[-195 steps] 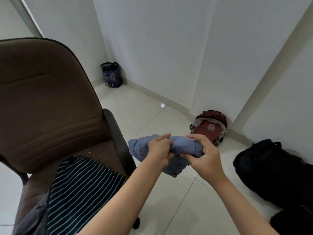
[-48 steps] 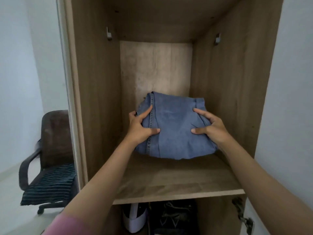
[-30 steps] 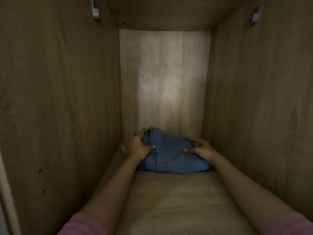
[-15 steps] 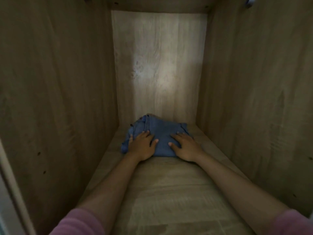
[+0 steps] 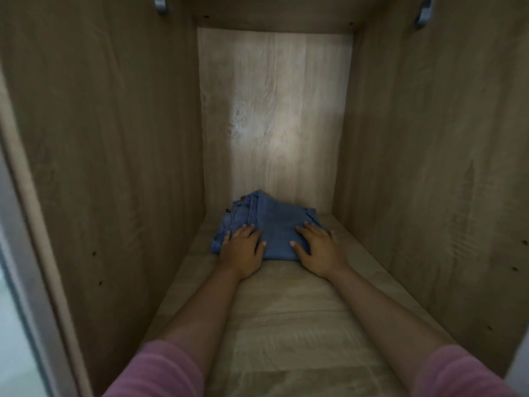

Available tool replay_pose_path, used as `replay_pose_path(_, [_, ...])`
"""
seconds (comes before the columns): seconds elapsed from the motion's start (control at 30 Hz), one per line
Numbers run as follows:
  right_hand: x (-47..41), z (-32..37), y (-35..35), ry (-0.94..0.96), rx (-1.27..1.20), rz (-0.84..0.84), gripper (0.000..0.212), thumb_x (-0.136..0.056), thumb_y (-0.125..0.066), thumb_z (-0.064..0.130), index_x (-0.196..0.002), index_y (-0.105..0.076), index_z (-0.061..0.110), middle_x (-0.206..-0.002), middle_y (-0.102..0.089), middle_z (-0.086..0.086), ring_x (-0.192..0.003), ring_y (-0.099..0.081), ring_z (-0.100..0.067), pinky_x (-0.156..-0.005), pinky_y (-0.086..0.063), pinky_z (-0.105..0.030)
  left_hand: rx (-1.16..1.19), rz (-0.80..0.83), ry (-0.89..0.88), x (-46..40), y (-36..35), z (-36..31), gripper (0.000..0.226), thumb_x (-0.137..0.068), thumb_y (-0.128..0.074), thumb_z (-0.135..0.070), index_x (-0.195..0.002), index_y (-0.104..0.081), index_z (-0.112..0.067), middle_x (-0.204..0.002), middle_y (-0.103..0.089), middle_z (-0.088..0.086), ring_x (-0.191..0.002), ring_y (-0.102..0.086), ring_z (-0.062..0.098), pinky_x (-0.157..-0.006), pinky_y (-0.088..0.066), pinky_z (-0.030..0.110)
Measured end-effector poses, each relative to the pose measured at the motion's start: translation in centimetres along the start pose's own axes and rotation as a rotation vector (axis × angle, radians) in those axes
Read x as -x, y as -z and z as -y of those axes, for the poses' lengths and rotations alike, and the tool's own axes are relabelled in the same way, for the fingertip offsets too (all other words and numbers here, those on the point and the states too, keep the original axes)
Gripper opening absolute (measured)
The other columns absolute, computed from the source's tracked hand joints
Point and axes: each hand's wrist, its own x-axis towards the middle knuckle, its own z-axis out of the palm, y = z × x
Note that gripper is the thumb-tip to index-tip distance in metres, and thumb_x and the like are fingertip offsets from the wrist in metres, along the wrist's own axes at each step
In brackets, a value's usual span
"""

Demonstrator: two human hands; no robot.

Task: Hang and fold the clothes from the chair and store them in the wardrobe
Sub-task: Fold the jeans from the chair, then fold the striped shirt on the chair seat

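The folded blue jeans (image 5: pixel 274 224) lie at the back of the wooden wardrobe shelf (image 5: pixel 286 325), close to the rear panel. My left hand (image 5: pixel 243 247) rests flat on the left front part of the jeans, fingers straight. My right hand (image 5: pixel 317 247) rests flat on the right front part, fingers spread. Both forearms reach deep into the compartment. The chair and the other clothes are out of view.
Wooden side walls (image 5: pixel 114 167) close in the compartment on the left and right. Two metal rod brackets (image 5: pixel 161 4) sit high on the side walls. The wardrobe's pale front edge (image 5: pixel 25 282) runs down the left.
The jeans went from held in front of the shelf to lying at its back. Since half a second ago my hands stay flat on them, spread a little wider apart.
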Motion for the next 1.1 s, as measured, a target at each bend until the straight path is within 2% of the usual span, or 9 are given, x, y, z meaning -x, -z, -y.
replay_pose_path(0.17, [4.5, 1.2, 1.9, -0.008, 0.025, 0.024, 0.061, -0.095, -0.04, 0.054, -0.145, -0.037, 0.019, -0.153, -0.035, -0.006, -0.142, -0.029, -0.021, -0.115, -0.014, -0.054, 0.029, 0.063, 0.025, 5.5, 1.9, -1.3, 0.053, -0.093, -0.033, -0.044, -0.132, -0.051, -0.013, -0.14, -0.047, 0.013, -0.132, -0.04, 0.03, -0.107, -0.033, 0.047])
replay_pose_path(0.3, [9.3, 3.6, 3.9, -0.015, -0.056, 0.085, 0.067, -0.097, -0.042, 0.05, -0.149, -0.026, 0.012, -0.156, -0.027, -0.01, -0.144, -0.024, -0.025, -0.116, -0.016, -0.046, 0.084, 0.194, 0.181, 11.7, 5.0, -3.7, 0.042, -0.097, -0.034, -0.037, -0.119, -0.053, -0.007, -0.128, -0.055, 0.016, -0.112, -0.052, 0.029, -0.097, -0.043, 0.038])
replay_pose_path(0.37, [12.3, 5.4, 5.1, -0.055, -0.155, 0.145, 0.076, -0.094, -0.043, 0.055, -0.152, -0.016, 0.013, -0.158, -0.023, -0.008, -0.143, -0.025, -0.026, -0.116, -0.024, -0.045, 0.141, 0.218, 0.216, 15.3, 7.0, -5.4, 0.047, -0.097, -0.037, -0.039, -0.132, -0.046, -0.007, -0.134, -0.052, 0.015, -0.117, -0.051, 0.029, -0.096, -0.041, 0.03])
replay_pose_path(0.47, [17.7, 9.2, 6.9, -0.066, -0.424, 0.149, 0.078, -0.092, -0.05, 0.053, -0.152, -0.017, 0.017, -0.155, -0.029, -0.005, -0.139, -0.032, -0.022, -0.112, -0.029, -0.033, 0.305, 0.084, 0.263, 22.0, 10.2, -7.4, 0.057, -0.096, -0.046, -0.039, -0.144, -0.033, -0.011, -0.14, -0.048, 0.013, -0.126, -0.047, 0.027, -0.096, -0.037, 0.025])
replay_pose_path(0.6, [25.9, 15.7, 7.6, 0.005, -0.71, 0.014, 0.052, -0.094, -0.058, 0.034, -0.141, -0.044, 0.018, -0.141, -0.049, 0.001, -0.13, -0.044, -0.014, -0.1, -0.034, -0.022, 0.34, -0.209, 0.242, 32.1, 12.8, -6.8, 0.038, -0.092, -0.055, -0.029, -0.126, -0.055, -0.013, -0.118, -0.063, 0.007, -0.109, -0.059, 0.023, -0.091, -0.049, 0.036])
replay_pose_path(0.67, [29.6, 18.9, 6.4, 0.093, -0.808, 0.013, 0.04, -0.093, -0.06, 0.026, -0.131, -0.053, 0.016, -0.13, -0.058, 0.0, -0.122, -0.052, -0.011, -0.098, -0.04, -0.02, 0.353, -0.284, 0.343, 37.0, 13.7, -5.5, 0.034, -0.09, -0.057, -0.026, -0.123, -0.059, -0.015, -0.116, -0.063, 0.003, -0.106, -0.059, 0.017, -0.09, -0.051, 0.035])
replay_pose_path(0.9, [40.1, 32.1, -0.6, 0.19, -1.025, 0.421, 0.028, -0.092, -0.059, 0.018, -0.12, -0.059, 0.017, -0.11, -0.062, 0.008, -0.101, -0.06, -0.009, -0.085, -0.045, -0.012, 0.317, -0.388, 0.836, 54.2, 16.9, 0.0, 0.027, -0.09, -0.058, -0.017, -0.116, -0.062, -0.013, -0.106, -0.066, 0.0, -0.092, -0.062, 0.012, -0.08, -0.044, 0.021])
replay_pose_path(0.97, [43.2, 36.1, -2.1, 0.236, -1.042, 0.538, 0.029, -0.092, -0.058, 0.017, -0.121, -0.059, 0.016, -0.11, -0.063, 0.007, -0.098, -0.059, -0.008, -0.077, -0.04, -0.002, 0.305, -0.417, 0.984, 59.7, 17.8, 1.6, 0.027, -0.09, -0.057, -0.018, -0.116, -0.061, -0.015, -0.105, -0.065, -0.002, -0.087, -0.061, 0.009, -0.078, -0.044, 0.02])
replay_pose_path(1.1, [49.8, 44.5, -4.8, 0.349, -1.08, 0.741, 0.022, -0.091, -0.058, 0.016, -0.113, -0.061, 0.02, -0.1, -0.064, 0.009, -0.093, -0.061, -0.008, -0.075, -0.041, -0.004, 0.251, -0.491, 1.247, 70.9, 20.5, 3.7, 0.024, -0.09, -0.056, -0.02, -0.113, -0.062, -0.016, -0.101, -0.065, -0.003, -0.086, -0.059, 0.008, -0.075, -0.045, 0.022])
